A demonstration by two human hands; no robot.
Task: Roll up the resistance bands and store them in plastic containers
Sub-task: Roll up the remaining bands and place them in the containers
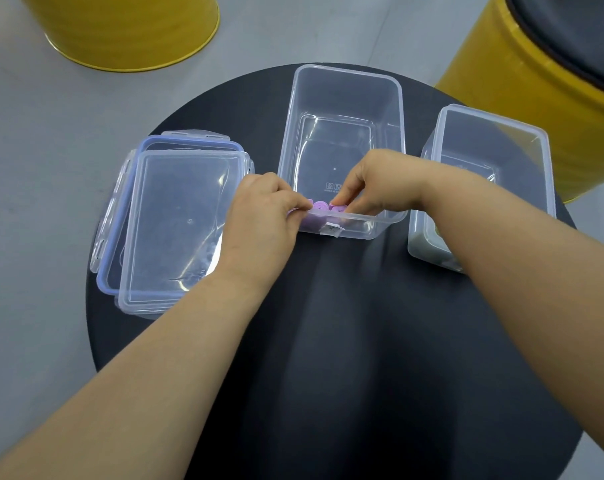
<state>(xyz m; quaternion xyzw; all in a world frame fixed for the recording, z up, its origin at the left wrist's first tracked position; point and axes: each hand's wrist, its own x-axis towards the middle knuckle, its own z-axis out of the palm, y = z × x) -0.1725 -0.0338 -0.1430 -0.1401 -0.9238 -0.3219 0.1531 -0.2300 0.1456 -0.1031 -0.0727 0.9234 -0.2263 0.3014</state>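
Note:
A rolled purple resistance band (320,206) stands on end at the near wall inside the middle clear container (345,76). My left hand (262,216) pinches the band's left side at the container's near left corner. My right hand (373,183) reaches into the container from the right and pinches the band's right side. A second clear container (494,121) stands to the right, with something greenish low inside it, partly hidden by my right forearm. On the left lies a clear container (186,230) sitting on a lid with a blue seal (148,143).
All of it rests on a round black table (345,341). Two yellow drums stand on the grey floor beyond, one at the back left (127,29), one with a dark top at the back right (535,64).

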